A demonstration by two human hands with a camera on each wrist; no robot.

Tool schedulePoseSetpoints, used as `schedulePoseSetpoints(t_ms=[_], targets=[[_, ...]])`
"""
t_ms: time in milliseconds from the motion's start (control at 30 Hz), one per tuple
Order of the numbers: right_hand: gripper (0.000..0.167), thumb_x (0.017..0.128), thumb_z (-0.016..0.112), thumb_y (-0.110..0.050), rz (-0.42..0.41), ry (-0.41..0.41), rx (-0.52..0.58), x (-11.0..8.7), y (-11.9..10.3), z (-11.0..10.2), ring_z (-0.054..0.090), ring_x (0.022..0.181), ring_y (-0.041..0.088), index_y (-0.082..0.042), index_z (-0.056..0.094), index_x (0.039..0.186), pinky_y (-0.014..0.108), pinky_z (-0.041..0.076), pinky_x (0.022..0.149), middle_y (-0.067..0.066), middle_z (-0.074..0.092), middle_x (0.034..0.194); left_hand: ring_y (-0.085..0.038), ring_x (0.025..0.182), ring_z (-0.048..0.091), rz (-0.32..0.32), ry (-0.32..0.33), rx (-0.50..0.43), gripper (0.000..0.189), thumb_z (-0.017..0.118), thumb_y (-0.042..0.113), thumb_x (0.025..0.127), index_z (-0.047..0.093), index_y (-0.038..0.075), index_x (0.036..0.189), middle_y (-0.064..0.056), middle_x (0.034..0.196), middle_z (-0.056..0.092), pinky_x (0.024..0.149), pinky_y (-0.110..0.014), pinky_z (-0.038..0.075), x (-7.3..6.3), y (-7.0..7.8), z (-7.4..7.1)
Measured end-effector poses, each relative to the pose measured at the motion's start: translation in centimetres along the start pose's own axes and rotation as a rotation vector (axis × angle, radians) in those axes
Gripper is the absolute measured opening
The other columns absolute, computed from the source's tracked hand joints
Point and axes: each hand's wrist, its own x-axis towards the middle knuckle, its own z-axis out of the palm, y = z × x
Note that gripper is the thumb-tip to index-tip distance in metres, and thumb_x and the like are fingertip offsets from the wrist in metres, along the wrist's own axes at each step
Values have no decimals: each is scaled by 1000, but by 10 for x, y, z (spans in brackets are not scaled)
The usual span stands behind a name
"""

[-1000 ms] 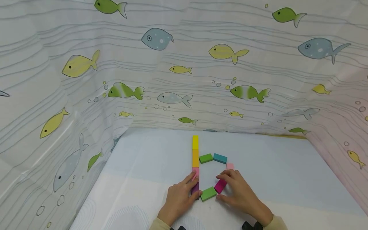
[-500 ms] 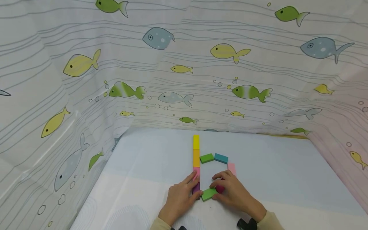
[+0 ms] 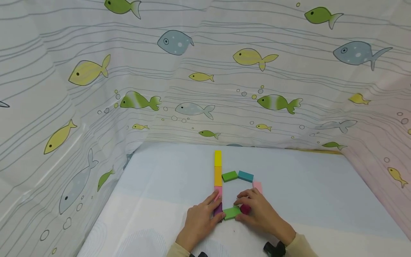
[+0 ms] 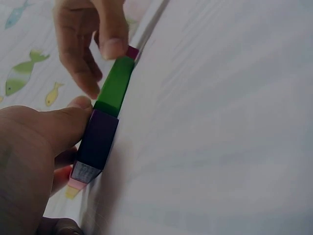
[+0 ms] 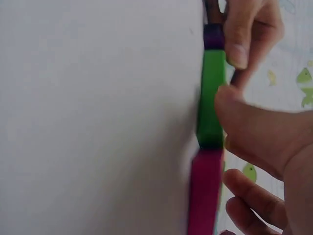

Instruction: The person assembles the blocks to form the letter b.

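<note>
Several coloured blocks lie on the table in a straight column with a ring of blocks to its right. In the head view my left hand [image 3: 199, 219] holds the purple block [image 3: 218, 210] at the column's near end, its fingertips also on the pink block [image 3: 218, 189]. My right hand [image 3: 261, 214] pinches the light green block [image 3: 232, 213] between thumb and finger. Partly under that hand is the magenta block [image 3: 245, 209]. In the right wrist view the green block [image 5: 212, 93] stands between the purple block [image 5: 213, 36] and the magenta block [image 5: 205, 191].
An orange block [image 3: 218, 176] and a yellow block [image 3: 218, 158] continue the column. A darker green block [image 3: 229, 176], a teal block [image 3: 245, 176] and a light pink block [image 3: 257, 186] form the ring's far side. A fish-print sheet [image 3: 224, 85] hangs behind the table [image 3: 154, 185].
My right hand has moved left from the magenta block to the light green block, which has turned slightly and shifted away from me. My left hand stays in place.
</note>
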Motion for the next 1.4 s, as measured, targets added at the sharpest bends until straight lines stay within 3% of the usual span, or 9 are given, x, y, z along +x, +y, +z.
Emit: schedulePoseSetpoints(t_ms=[100, 333, 533, 900, 1400], targets=[[45, 80, 95, -36, 76, -1, 24, 0, 9, -14, 56, 117, 16, -22, 78, 119, 46, 57, 97, -4, 70, 126, -30, 106, 78, 10, 11, -7, 55, 72, 53, 97, 69, 24, 143, 4, 158, 58, 65, -39, 57, 0, 1, 1], [54, 87, 89, -22, 222, 111, 74, -4, 53, -45, 59, 119, 30, -10, 69, 136, 56, 54, 95, 10, 69, 133, -31, 101, 79, 5, 32, -20, 56, 75, 51, 95, 69, 23, 143, 4, 157, 59, 61, -35, 54, 0, 1, 1], [57, 92, 85, -23, 247, 50, 147, -8, 78, -44, 66, 118, 35, -4, 65, 141, 56, 58, 93, 15, 71, 132, -31, 106, 78, 1, 20, -26, 57, 75, 50, 95, 68, 23, 144, 4, 157, 59, 64, -39, 56, -1, 0, 1], [52, 86, 90, -24, 232, 46, 124, -7, 80, -31, 67, 113, 28, -6, 71, 131, 48, 59, 90, 8, 73, 125, -31, 104, 78, -5, 13, -25, 58, 74, 51, 95, 67, 23, 146, 5, 158, 58, 63, -35, 55, 1, 1, 1], [53, 86, 90, -33, 253, 38, 133, -6, 75, -30, 65, 116, 28, -7, 71, 129, 51, 58, 93, 8, 72, 125, -31, 105, 78, -19, 4, -35, 58, 75, 50, 95, 66, 24, 146, 5, 158, 58, 63, -34, 54, 1, 1, 1]])
